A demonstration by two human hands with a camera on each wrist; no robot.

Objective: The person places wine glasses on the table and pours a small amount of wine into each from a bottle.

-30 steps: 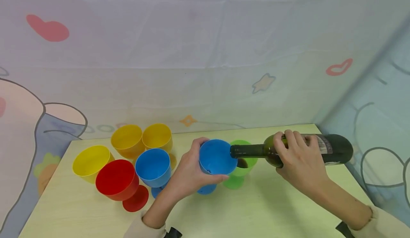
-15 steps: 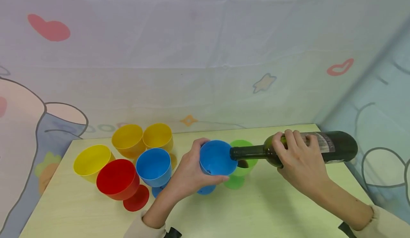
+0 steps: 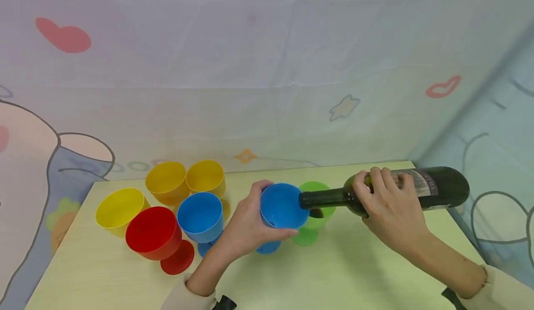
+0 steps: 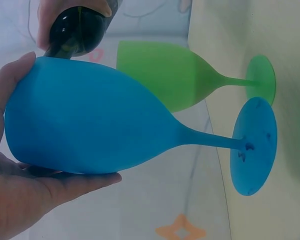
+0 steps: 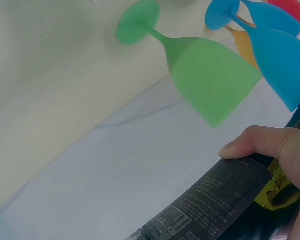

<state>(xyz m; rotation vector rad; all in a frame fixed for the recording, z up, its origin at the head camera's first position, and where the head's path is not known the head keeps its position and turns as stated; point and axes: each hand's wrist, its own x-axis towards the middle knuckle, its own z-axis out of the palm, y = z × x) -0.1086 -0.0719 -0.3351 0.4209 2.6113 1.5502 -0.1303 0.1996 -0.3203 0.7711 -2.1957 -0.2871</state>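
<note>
My left hand (image 3: 246,224) holds a blue plastic goblet (image 3: 281,205) by its bowl, thumb on the near side. My right hand (image 3: 392,210) grips a dark green wine bottle (image 3: 444,188) round its shoulder and label. The bottle lies almost level, its mouth over the goblet's right rim. No liquid can be made out in the blue bowl. Just behind the bottle neck stands a green goblet (image 3: 305,237) with dark liquid in it. In the left wrist view the blue goblet (image 4: 90,117) is upright; whether its foot touches the table cannot be told.
Left of my left hand stand another blue goblet (image 3: 200,217), a red goblet (image 3: 153,233) and several yellow ones, including a bright yellow goblet (image 3: 121,211) at the far left. A printed cloth (image 3: 267,69) hangs behind the pale table (image 3: 333,277).
The bottle's base has risen and shifted a little to the right, while its mouth stays at the blue goblet's rim. My left hand and the goblet hold nearly still.
</note>
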